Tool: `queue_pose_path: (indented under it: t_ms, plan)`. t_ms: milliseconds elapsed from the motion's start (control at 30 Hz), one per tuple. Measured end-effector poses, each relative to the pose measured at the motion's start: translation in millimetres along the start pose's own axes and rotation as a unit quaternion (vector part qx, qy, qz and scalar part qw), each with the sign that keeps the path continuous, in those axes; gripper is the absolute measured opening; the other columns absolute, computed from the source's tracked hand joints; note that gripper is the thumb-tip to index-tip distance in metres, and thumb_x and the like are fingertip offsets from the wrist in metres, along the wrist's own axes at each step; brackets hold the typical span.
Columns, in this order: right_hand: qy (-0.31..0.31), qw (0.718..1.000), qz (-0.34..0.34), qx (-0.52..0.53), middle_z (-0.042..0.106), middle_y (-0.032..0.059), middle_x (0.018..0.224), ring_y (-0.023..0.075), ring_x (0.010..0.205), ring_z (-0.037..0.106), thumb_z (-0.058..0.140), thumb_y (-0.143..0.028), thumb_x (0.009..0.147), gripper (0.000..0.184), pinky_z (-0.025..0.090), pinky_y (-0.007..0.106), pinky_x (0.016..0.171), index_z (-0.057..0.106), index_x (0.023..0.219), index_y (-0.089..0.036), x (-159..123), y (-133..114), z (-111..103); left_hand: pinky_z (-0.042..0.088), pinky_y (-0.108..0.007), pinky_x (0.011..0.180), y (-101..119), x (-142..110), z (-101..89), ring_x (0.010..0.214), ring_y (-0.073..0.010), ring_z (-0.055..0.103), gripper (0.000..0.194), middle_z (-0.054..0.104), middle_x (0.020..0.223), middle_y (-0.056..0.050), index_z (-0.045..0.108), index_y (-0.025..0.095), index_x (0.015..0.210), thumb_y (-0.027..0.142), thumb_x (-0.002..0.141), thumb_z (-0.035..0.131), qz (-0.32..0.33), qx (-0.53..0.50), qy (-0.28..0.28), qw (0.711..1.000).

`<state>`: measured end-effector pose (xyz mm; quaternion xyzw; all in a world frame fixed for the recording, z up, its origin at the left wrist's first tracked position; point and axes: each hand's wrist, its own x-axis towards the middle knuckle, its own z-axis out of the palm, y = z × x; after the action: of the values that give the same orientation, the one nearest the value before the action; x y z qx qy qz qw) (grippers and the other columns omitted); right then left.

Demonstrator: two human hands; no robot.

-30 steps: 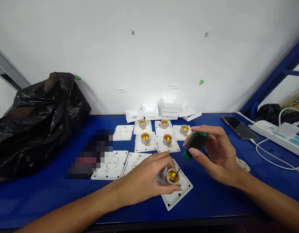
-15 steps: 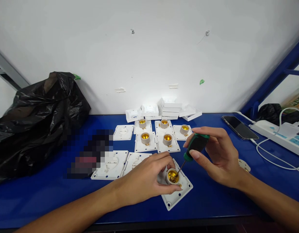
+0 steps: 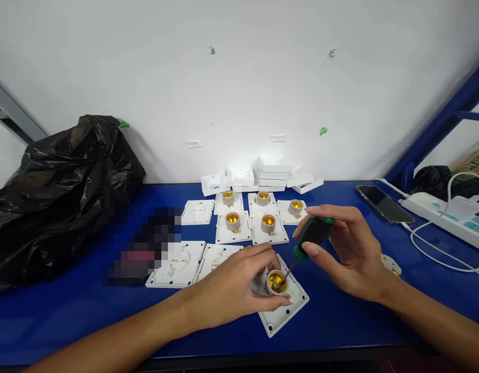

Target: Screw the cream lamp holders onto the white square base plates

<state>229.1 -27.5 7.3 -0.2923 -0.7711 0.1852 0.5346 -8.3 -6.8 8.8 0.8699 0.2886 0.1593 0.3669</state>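
Note:
My left hand [image 3: 247, 280] is closed around a round lamp socket [image 3: 277, 283] with a brass-coloured inside, thumb in front and fingers behind. The socket sits on a square white plate [image 3: 280, 316] lying turned on the table. In my right hand [image 3: 344, 248] is a screwdriver [image 3: 316, 234] with a green and black handle, gripped between thumb and fingers. Its shaft slants down to the left, and the tip is inside the socket. Several more plates with sockets [image 3: 268, 223] stand beyond my hands. Plates without sockets [image 3: 179, 264] lie to the left, one partly behind my left hand.
White square covers [image 3: 272, 175] are stacked against the wall. A black plastic bag [image 3: 68, 197] fills the left side. At right lie a phone [image 3: 383, 203], a power strip [image 3: 449, 217] and white cables. A round pale part [image 3: 391, 264] is partly behind my right wrist.
My right hand and the screwdriver handle have shifted very slightly, with the tip still in the socket. My left hand and the plate look unmoved.

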Motion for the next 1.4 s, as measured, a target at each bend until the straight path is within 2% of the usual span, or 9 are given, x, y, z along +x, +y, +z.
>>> queue_pose_path:
  t_ms: [533, 833, 1133, 1400]
  plan:
    - [0.008, 1.0, 0.001, -0.005, 0.064, 0.0078, 0.124, 0.0266, 0.114, 0.067, 0.069, -0.008, 0.09, 0.061, 0.064, 0.043, 0.079, 0.049, 0.141, -0.035, -0.3, 1.8, 2.0, 0.043, -0.029, 0.08, -0.6, -0.8, 0.2, 0.094, -0.0208, 0.059, 0.031, 0.059, 0.099, 0.0, 0.058, 0.022, 0.097, 0.039, 0.088, 0.081, -0.003, 0.002, -0.006, 1.0]
    - [-0.004, 1.0, 0.003, 0.008, 0.066, 0.0072, 0.118, 0.0265, 0.111, 0.068, 0.07, -0.008, 0.09, 0.061, 0.064, 0.04, 0.073, 0.05, 0.141, -0.034, 0.5, 1.3, 1.9, 0.044, -0.029, 0.081, -0.2, -0.2, 0.0, 0.095, -0.0209, 0.059, 0.029, 0.06, 0.1, 0.0, 0.057, 0.022, 0.096, 0.038, 0.088, 0.081, 0.0, -0.011, -0.003, 1.0]
    - [-0.008, 1.0, 0.01, 0.0, 0.064, 0.0083, 0.127, 0.0264, 0.113, 0.068, 0.07, -0.008, 0.09, 0.06, 0.064, 0.041, 0.078, 0.05, 0.14, -0.034, -0.4, 2.5, 0.7, 0.044, -0.029, 0.081, 0.4, -0.8, -0.3, 0.096, -0.0206, 0.059, 0.03, 0.06, 0.1, 0.0, 0.056, 0.022, 0.095, 0.037, 0.088, 0.081, 0.001, -0.006, -0.006, 1.0]
    - [-0.011, 1.0, 0.003, -0.016, 0.066, 0.0074, 0.124, 0.027, 0.11, 0.069, 0.072, -0.01, 0.089, 0.061, 0.064, 0.044, 0.079, 0.05, 0.141, -0.034, -1.2, 4.5, 0.2, 0.045, -0.029, 0.081, -1.3, -0.8, -0.2, 0.095, -0.0209, 0.059, 0.029, 0.061, 0.1, 0.0, 0.059, 0.023, 0.097, 0.038, 0.088, 0.081, 0.003, -0.01, -0.003, 1.0]
